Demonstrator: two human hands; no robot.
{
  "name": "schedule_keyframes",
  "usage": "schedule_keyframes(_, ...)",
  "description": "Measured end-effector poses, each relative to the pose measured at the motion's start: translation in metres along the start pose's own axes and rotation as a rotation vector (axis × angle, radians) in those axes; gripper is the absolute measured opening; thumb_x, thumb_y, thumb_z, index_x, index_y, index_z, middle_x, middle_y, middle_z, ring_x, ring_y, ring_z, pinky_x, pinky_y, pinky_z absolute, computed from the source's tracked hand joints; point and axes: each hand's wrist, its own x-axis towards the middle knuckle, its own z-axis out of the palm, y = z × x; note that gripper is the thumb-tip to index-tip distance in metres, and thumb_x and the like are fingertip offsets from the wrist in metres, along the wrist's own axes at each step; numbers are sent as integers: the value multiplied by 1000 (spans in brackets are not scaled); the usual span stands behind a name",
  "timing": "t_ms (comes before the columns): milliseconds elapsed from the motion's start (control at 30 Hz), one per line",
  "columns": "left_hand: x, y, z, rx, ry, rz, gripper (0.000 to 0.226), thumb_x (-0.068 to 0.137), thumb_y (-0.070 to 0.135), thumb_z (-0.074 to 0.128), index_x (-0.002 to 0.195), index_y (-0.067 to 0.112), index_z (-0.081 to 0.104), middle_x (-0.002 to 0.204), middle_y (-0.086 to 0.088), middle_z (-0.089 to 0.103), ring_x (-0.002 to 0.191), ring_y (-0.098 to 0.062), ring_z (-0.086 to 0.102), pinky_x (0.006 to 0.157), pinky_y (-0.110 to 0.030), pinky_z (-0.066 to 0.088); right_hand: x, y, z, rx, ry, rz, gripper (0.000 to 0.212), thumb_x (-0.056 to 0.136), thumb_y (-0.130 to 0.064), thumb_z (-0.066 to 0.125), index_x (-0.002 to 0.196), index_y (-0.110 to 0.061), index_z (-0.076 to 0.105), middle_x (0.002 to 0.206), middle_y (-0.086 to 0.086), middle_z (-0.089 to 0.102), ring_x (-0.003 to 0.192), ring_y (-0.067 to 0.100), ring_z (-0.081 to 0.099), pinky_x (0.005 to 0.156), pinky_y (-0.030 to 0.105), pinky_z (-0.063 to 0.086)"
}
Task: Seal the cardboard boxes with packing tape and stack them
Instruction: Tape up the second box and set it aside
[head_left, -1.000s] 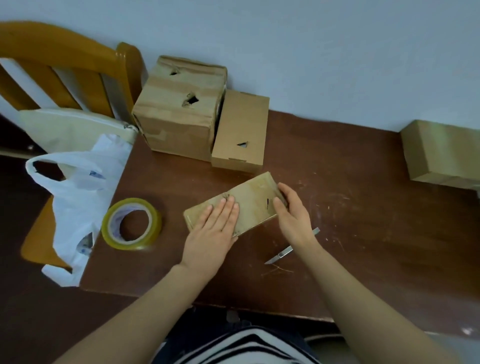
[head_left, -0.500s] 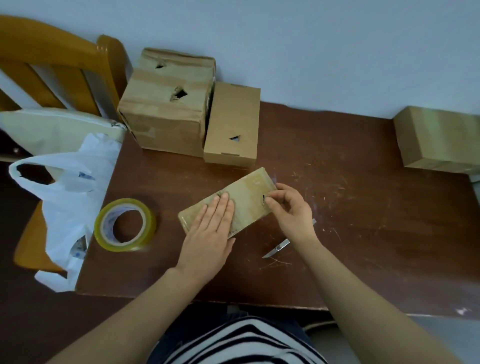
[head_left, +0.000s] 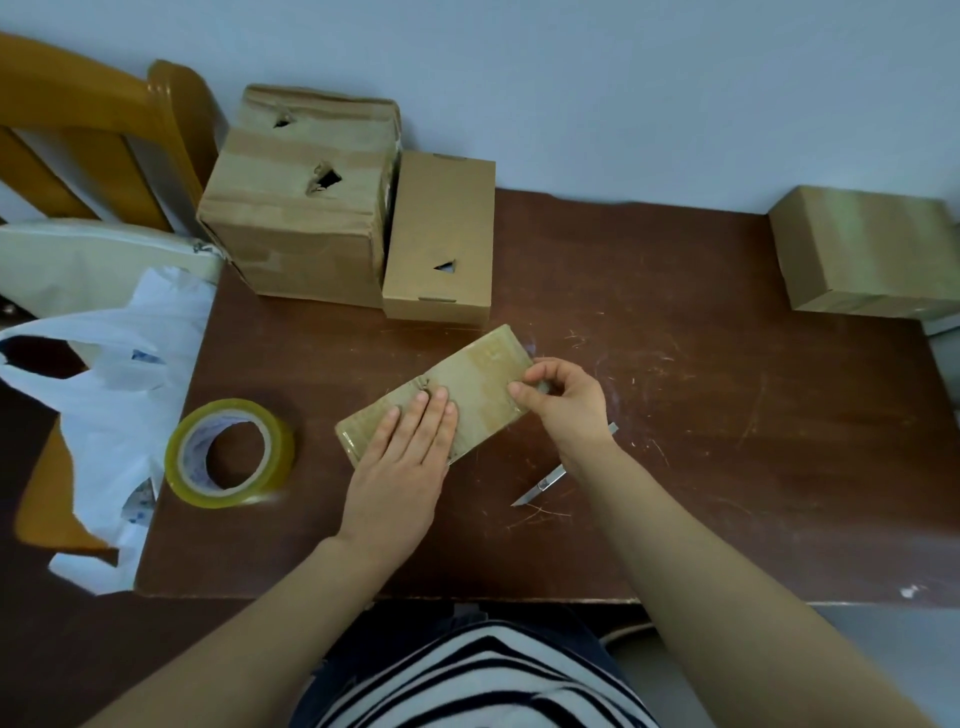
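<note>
A small flat cardboard box (head_left: 480, 371), wrapped in glossy tape, lies tilted in the middle of the brown table (head_left: 675, 415). My left hand (head_left: 402, 457) rests flat on its near left part, fingers together. My right hand (head_left: 566, 402) pinches the box's right end between thumb and fingers. A roll of clear yellowish packing tape (head_left: 228, 452) lies flat to the left of the box. A small knife (head_left: 550, 478) lies on the table, partly hidden under my right wrist.
At the back left stand a large taped box (head_left: 301, 208) with holes and a narrower box (head_left: 441, 234) beside it. Another box (head_left: 867, 249) sits at the far right by the wall. A white plastic bag (head_left: 104, 389) and a wooden chair (head_left: 93, 135) are at the left edge.
My right hand has curled from lying along the box's right end into a pinch on that end. My left hand stays flat on the box. The view shifted slightly.
</note>
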Motion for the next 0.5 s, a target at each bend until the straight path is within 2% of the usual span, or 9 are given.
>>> schedule_keyframes(100, 1, 0, 1, 22, -7, 3, 52, 93, 26, 35, 139, 3, 45, 145, -15, 43, 134, -28, 42, 109, -45, 37, 5, 1, 1, 89, -14, 65, 28, 70, 1, 80, 73, -17, 60, 98, 1, 62, 93, 16, 57, 88, 35, 53)
schedule_keyframes(267, 1, 1, 4, 29, -19, 5, 52, 93, 24, 37, 139, 2, 45, 145, -16, 43, 134, -29, 41, 110, -45, 33, 9, 5, 3, 132, 4, 88, 33, 69, 4, 80, 68, -18, 56, 103, 2, 61, 97, 18, 57, 91, 35, 52)
schedule_keyframes(367, 1, 1, 1, 4, -47, 17, 52, 92, 23, 38, 139, 2, 45, 145, -16, 43, 134, -29, 41, 110, -45, 33, 10, 5, 2, 109, -5, 78, 33, 69, 4, 80, 68, -19, 56, 102, 3, 61, 95, 17, 57, 86, 31, 52)
schedule_keyframes(433, 3, 1, -4, -31, -83, 9, 52, 92, 24, 37, 139, 1, 44, 145, -16, 43, 135, -28, 41, 110, -45, 34, 10, 4, 1, 95, -26, 73, 32, 70, 3, 80, 69, -19, 57, 93, 1, 60, 87, 14, 56, 79, 28, 50)
schedule_keyframes(500, 2, -2, -7, -205, -89, 18, 55, 93, 22, 44, 143, 2, 36, 151, -14, 33, 140, -25, 31, 115, -43, 27, 10, 4, -3, 153, -65, 88, 27, 72, 1, 79, 70, -17, 59, 80, -2, 58, 78, 12, 54, 76, 27, 49)
